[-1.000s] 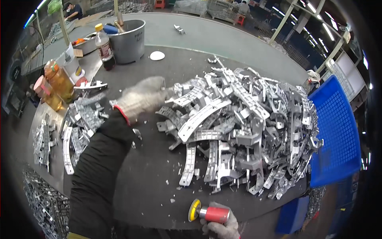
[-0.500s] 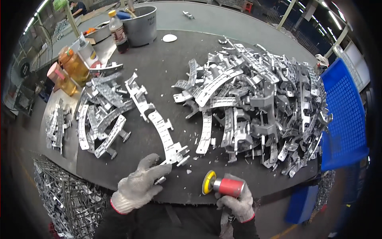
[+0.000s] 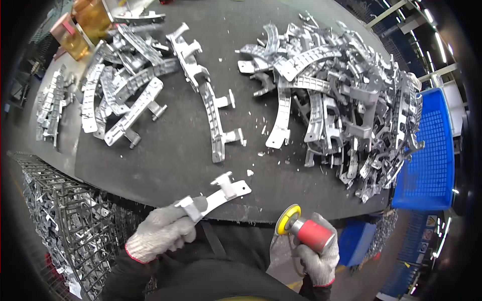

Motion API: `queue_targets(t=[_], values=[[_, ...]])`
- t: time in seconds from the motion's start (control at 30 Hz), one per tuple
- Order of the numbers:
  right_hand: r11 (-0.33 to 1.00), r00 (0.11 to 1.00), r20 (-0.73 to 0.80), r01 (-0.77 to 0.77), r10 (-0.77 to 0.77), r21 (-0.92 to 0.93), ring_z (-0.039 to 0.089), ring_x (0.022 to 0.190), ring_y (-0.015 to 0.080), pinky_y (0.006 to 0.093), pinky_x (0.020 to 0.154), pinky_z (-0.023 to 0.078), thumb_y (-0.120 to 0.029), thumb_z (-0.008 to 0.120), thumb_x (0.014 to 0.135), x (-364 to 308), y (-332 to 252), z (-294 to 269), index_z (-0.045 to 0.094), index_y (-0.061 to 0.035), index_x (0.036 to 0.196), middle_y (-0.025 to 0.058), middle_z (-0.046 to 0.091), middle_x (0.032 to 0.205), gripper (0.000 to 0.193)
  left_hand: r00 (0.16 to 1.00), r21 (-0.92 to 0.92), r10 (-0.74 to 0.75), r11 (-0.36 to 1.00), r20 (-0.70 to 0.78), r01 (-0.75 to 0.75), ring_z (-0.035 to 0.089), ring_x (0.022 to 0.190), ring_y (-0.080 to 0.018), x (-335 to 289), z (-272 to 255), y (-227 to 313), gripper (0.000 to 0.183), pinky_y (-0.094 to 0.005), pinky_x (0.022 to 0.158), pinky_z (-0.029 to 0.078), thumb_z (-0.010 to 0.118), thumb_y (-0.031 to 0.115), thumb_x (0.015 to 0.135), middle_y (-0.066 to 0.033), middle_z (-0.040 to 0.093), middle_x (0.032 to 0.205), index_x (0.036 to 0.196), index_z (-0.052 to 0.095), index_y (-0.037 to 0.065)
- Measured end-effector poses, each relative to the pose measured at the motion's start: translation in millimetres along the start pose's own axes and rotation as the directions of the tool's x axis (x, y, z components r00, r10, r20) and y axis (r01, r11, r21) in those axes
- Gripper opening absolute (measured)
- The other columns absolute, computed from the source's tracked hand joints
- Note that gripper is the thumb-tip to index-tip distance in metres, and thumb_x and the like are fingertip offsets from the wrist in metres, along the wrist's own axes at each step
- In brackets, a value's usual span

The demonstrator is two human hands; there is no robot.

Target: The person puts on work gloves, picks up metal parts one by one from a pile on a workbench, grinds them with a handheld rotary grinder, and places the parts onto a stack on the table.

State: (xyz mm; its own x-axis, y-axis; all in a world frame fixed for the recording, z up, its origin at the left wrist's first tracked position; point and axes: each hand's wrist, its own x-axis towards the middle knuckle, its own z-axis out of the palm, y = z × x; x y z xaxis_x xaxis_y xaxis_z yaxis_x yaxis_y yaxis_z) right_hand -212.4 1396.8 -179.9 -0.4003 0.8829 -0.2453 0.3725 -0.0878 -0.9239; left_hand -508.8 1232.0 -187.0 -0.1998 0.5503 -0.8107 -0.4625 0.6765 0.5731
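My left hand [image 3: 163, 228], in a grey knit glove, is closed around one end of a curved silvery metal bracket [image 3: 228, 193]. Its flat free end, with a small hole, points right over the table's near edge. My gloved right hand [image 3: 319, 256] grips a small disc sander [image 3: 312, 235] with a red body and a yellow-edged round pad [image 3: 288, 219]. The pad is apart from the bracket, facing up and left. Beyond my left hand, two more brackets lie end to end on the dark table, the nearer bracket [image 3: 216, 125] almost upright in view.
A large heap of brackets [image 3: 346, 100] covers the right side of the table [image 3: 191, 170], with a smaller pile [image 3: 125, 75] at left. A blue plastic basket [image 3: 427, 155] stands at right. Below left is a wire cage [image 3: 75, 220] full of metal parts. Small chips dot the tabletop.
My left hand has drawn the bracket away from the two on the table and toward me. My right hand still holds the sander. The view has tipped downward.
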Motion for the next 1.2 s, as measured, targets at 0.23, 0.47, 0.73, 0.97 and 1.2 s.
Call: queue_targets(t=[0.23, 0.47, 0.73, 0.97, 1.2], values=[[0.667, 0.822, 0.562, 0.471, -0.093, -0.578, 0.076, 0.074, 0.0321, 0.0393, 0.067, 0.063, -0.028, 0.087, 0.078, 20.5, -73.6, 48.1, 0.048, 0.0, 0.143, 0.0166, 0.074, 0.112, 0.081, 0.995, -0.089, 0.092, 0.992, 0.029, -0.089, 0.045, 0.062, -0.007, 19.9, -12.6, -45.5, 0.042, -0.0254, 0.055, 0.036, 0.063, 0.021, 0.096, 0.0007, 0.051, 0.071, 0.132, 0.067, 0.0], [0.514, 0.709, 0.7, 0.634, -0.087, -0.578, 0.075, 0.079, 0.0323, 0.0393, 0.069, 0.062, -0.032, 0.085, 0.081, 46.4, -98.9, 101.6, 0.042, 0.0044, 0.144, 0.0196, 0.071, 0.119, 0.085, 0.99, -0.267, 0.141, 0.954, -0.008, -0.138, 0.049, 0.063, -0.0076, 21.1, -7.2, -52.2, 0.045, -0.0235, 0.058, 0.041, 0.055, 0.005, 0.087, -0.0008, 0.057, 0.079, 0.129, 0.069, 0.0], [0.587, 0.788, 0.59, 0.397, 0.176, -0.706, 0.075, 0.101, 0.0315, 0.0392, 0.087, 0.06, -0.03, 0.09, 0.076, 20.6, -93.5, 89.2, 0.056, -0.0009, 0.136, 0.0173, 0.073, 0.116, 0.075, 0.987, -0.352, 0.157, 0.923, -0.02, -0.154, 0.043, 0.058, -0.0044, 19.9, -8.1, -44.8, 0.039, -0.0208, 0.052, 0.033, 0.061, 0.011, 0.089, 0.0029, 0.055, 0.072, 0.123, 0.067, -0.004], [0.575, 0.766, 0.613, 0.417, 0.194, -0.704, 0.076, 0.098, 0.0312, 0.0391, 0.086, 0.061, -0.03, 0.09, 0.076, 17.1, -95.5, 92.7, 0.058, -0.0009, 0.133, 0.0164, 0.074, 0.114, 0.072, 0.997, -0.353, 0.07, 0.934, 0.043, -0.05, 0.044, 0.06, -0.0049, 24.5, -7.9, -41.6, 0.032, -0.0224, 0.052, 0.034, 0.061, 0.008, 0.09, 0.0012, 0.055, 0.077, 0.119, 0.071, -0.002], [0.53, 0.455, 0.887, 0.771, -0.073, -0.352, 0.073, 0.069, 0.0272, 0.0369, 0.058, 0.058, -0.026, 0.081, 0.081, 40.3, -92.0, 120.8, 0.039, 0.0099, 0.147, 0.0204, 0.071, 0.1, 0.086, 0.986, -0.263, 0.165, 0.953, 0.04, -0.149, 0.062, 0.085, -0.0068, 34.1, -11.0, -60.3, 0.034, -0.0206, 0.068, 0.05, 0.067, 0.019, 0.097, -0.0036, 0.068, 0.107, 0.123, 0.069, -0.003]])
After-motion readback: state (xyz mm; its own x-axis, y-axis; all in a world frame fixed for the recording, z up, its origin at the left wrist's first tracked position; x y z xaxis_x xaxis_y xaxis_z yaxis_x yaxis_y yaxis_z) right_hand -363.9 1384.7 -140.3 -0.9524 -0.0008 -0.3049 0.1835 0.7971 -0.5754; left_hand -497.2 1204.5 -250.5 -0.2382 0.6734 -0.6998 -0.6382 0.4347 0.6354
